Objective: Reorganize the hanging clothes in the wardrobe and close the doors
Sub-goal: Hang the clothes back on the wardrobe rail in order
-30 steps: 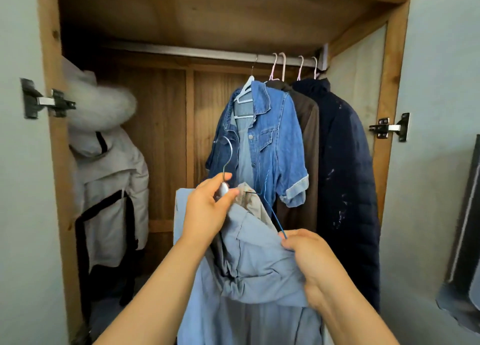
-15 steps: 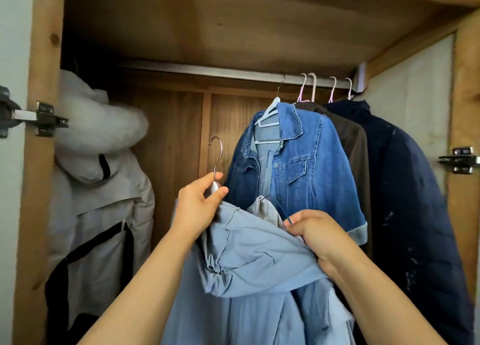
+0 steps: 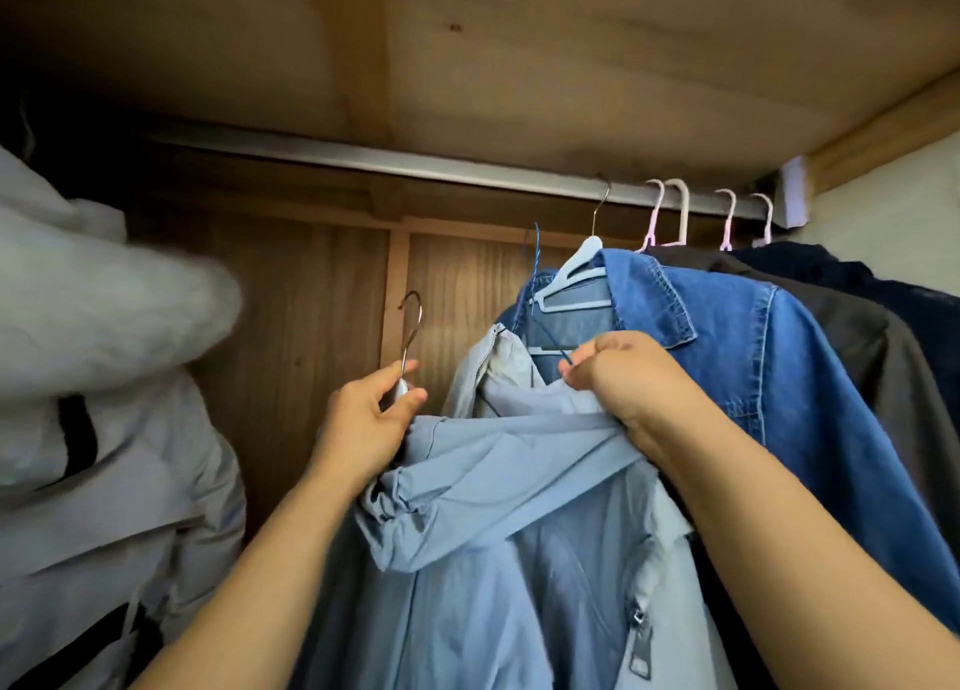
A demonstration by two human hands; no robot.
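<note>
I hold a light blue jacket (image 3: 498, 523) up inside the wardrobe, below the metal rail (image 3: 395, 162). My left hand (image 3: 369, 419) pinches the neck of its hanger, whose metal hook (image 3: 413, 320) points up, well short of the rail. My right hand (image 3: 623, 377) grips the jacket's collar fabric and a thin blue cord. On the rail to the right hang a denim jacket (image 3: 753, 377) on a pale hanger, a brown garment (image 3: 883, 357) and a dark navy coat (image 3: 893, 289).
A white coat with a fur hood (image 3: 93, 326) hangs at the far left. Between it and the denim jacket the rail is bare, with the wooden back panel (image 3: 311, 326) behind. Several pink hanger hooks (image 3: 680, 211) sit at the rail's right end.
Both hands have lifted the light blue jacket higher and further into the wardrobe. The hanger hook has risen towards the rail, and the view has tilted upward.
</note>
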